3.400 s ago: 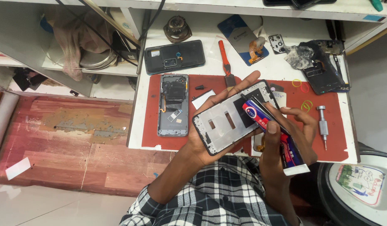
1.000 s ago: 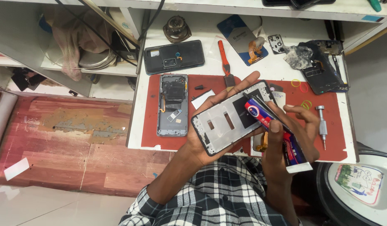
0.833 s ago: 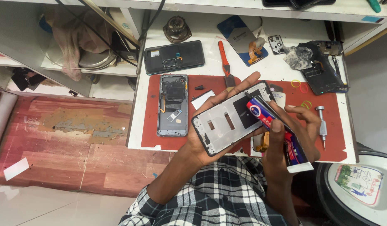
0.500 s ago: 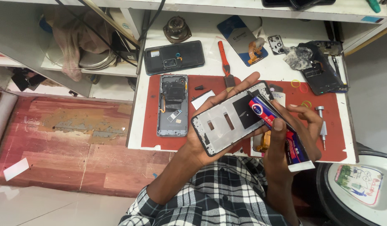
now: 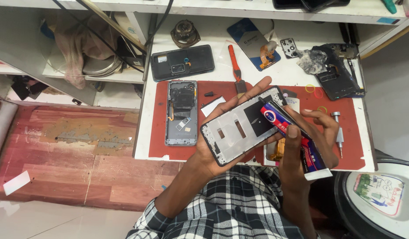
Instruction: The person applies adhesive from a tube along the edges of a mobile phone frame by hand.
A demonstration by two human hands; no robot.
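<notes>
Phone frame [image 5: 242, 126] is gripped flat in the left hand [image 5: 222, 141] above a red mat [image 5: 217, 90], while a glue tube [image 5: 293, 137] is clasped by the right hand [image 5: 308, 141], nozzle touching the frame's upper edge.

Phone frame [image 5: 240, 130], glue tube [image 5: 293, 139] in hands

The picture is bright and sharp, with soft light from above. Shadows stay faint. The white wooden workbench [image 5: 275, 57] shines palest near the upper middle.
</notes>
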